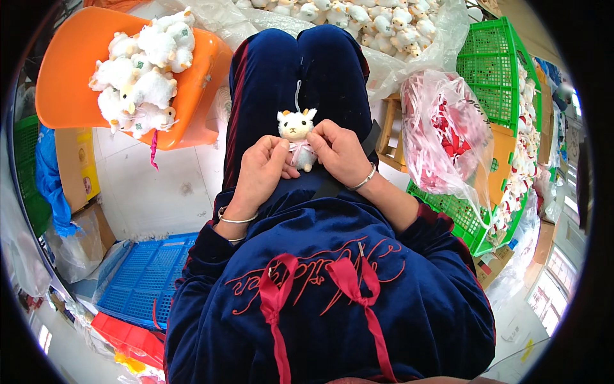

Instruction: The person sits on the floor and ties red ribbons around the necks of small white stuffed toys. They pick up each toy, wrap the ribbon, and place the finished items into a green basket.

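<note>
Both hands, left (261, 171) and right (340, 153), closed around a small white plush toy (295, 130) on the lap. Their fingertips pinched what looked like a pink ribbon (299, 147) at its neck.

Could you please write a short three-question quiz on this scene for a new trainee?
1. True or false: both hands hold the small white plush toy over the lap.
2. What lies on the orange chair? A) a pile of white plush toys B) red ribbons C) a blue crate
3. What colour is the ribbon at the toy's neck, pinched by the left hand and right hand?

Key: 1 true; 2 A; 3 pink.
</note>
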`<state>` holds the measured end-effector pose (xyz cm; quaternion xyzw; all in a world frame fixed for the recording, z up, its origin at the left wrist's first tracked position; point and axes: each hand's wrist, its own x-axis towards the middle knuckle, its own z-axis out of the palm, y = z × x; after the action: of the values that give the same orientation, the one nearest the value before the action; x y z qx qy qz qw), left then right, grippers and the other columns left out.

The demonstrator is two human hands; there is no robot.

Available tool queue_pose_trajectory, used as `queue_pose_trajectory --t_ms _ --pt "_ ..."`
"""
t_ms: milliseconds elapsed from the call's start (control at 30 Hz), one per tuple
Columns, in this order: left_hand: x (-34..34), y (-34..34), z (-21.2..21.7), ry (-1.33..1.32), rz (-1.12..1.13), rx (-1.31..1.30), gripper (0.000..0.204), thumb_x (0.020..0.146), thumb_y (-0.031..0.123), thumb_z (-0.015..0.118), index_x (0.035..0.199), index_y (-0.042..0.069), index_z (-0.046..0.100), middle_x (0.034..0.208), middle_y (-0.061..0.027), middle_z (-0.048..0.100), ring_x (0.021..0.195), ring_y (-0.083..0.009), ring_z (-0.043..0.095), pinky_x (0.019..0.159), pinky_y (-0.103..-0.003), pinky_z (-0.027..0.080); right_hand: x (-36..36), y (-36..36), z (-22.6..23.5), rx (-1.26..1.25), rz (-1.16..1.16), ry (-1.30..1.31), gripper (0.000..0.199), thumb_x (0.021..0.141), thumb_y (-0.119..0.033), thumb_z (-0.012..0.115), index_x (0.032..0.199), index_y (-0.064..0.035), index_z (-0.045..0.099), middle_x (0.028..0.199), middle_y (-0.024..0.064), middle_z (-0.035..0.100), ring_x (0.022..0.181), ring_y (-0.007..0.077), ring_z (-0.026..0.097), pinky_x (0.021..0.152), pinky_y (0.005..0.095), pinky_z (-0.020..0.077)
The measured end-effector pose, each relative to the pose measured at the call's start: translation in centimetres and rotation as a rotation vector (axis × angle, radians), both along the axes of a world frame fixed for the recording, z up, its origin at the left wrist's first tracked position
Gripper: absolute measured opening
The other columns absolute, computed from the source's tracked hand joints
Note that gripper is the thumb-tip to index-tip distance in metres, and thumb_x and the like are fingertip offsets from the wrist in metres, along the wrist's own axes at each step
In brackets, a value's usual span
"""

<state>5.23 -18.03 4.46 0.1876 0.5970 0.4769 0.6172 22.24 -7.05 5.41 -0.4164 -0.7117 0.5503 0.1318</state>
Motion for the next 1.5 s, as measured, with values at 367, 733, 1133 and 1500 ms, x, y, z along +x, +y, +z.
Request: queue_pose_trajectory --t_ms 367,733,1133,1500 --pt "-0.6 0.2 0.1 0.091 -0.067 -0.051 0.03 0.108 0.029 0.06 0.093 0.003 0.063 0.076 -0.0041 0.067 0.058 -0.0096 0.067 0.054 -0.019 0.051 0.0 0.1 0.6 0.052 0.07 0.027 0.021 0.1 -0.017 0.066 0.09 0.0013 0.064 0.073 0.0168 0.066 0.063 0.027 0.065 0.06 0.0355 0.0505" --pt "0.0 0.0 0.1 0.073 -0.022 0.029 0.022 0.107 0.02 0.063 0.094 0.002 0.062 0.078 -0.0029 0.067 0.061 -0.0068 0.063 0.057 -0.02 0.051 0.2 0.0 0.4 0.097 0.083 0.051 0.018 0.1 -0.015 0.064 0.091 0.0001 0.06 0.075 0.0181 0.065 0.067 0.0319 0.066 0.062 0.0385 0.0504" --pt "-0.7 -0.1 1.4 0.1 -0.102 -0.082 0.035 0.111 0.028 0.051 0.095 0.0 0.064 0.074 -0.006 0.068 0.051 -0.0065 0.056 0.049 -0.02 0.044 0.7 0.8 1.8 -0.289 -0.017 -0.09 0.028 0.106 -0.023 0.059 0.093 0.0013 0.062 0.071 0.0111 0.069 0.062 0.019 0.066 0.06 0.035 0.0511" --pt "-1.2 -2.0 2.3 0.371 -0.175 -0.081 0.043 0.111 0.033 0.048 0.102 -0.004 0.07 0.075 -0.0118 0.07 0.055 -0.0127 0.06 0.054 -0.029 0.048 2.1 0.3 2.5 0.106 0.197 -0.172 0.05 0.091 -0.032 0.078 0.123 0.0019 0.06 0.104 0.0176 0.073 0.075 0.0241 0.07 0.069 0.0336 0.056"
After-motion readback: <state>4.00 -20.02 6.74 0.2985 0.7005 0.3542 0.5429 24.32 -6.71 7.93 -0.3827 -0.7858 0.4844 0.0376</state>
